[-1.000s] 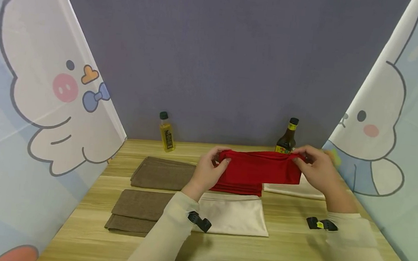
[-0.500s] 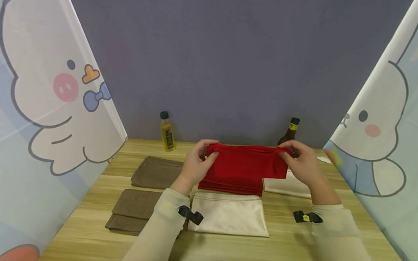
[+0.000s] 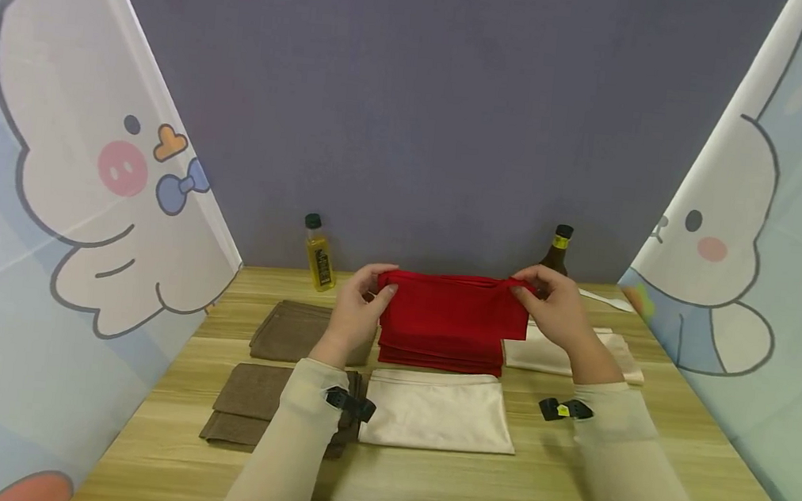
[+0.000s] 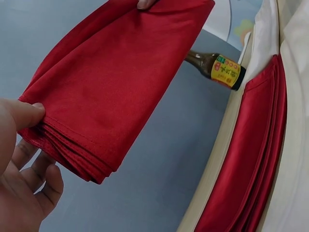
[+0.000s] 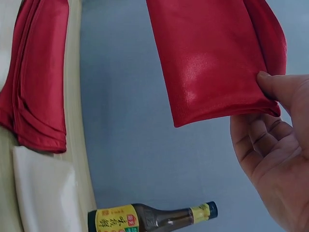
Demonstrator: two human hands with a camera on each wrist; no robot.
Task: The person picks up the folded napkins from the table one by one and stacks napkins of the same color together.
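A folded red cloth (image 3: 449, 306) hangs in the air between both hands, its layered edges showing in the left wrist view. My left hand (image 3: 356, 310) pinches its left upper corner between thumb and fingers. At the right upper corner, the right hand (image 3: 557, 308) pinches it the same way, thumb in front. Below and behind the held cloth, another folded red cloth (image 4: 241, 154) lies on the table, partly covered by it in the head view. Just in front of that lies a folded cream cloth (image 3: 439, 411).
Two folded brown cloths, a rear one (image 3: 294, 330) and a front one (image 3: 252, 401), lie at left. Behind the right hand are another cream cloth (image 3: 617, 355), a dark sauce bottle (image 5: 154, 218) and a white utensil (image 3: 607, 300). An oil bottle (image 3: 319, 255) stands back left.
Both hands have carried the red cloth leftward, over the red cloth on the table. More of the right cream cloth and the white utensil now shows.
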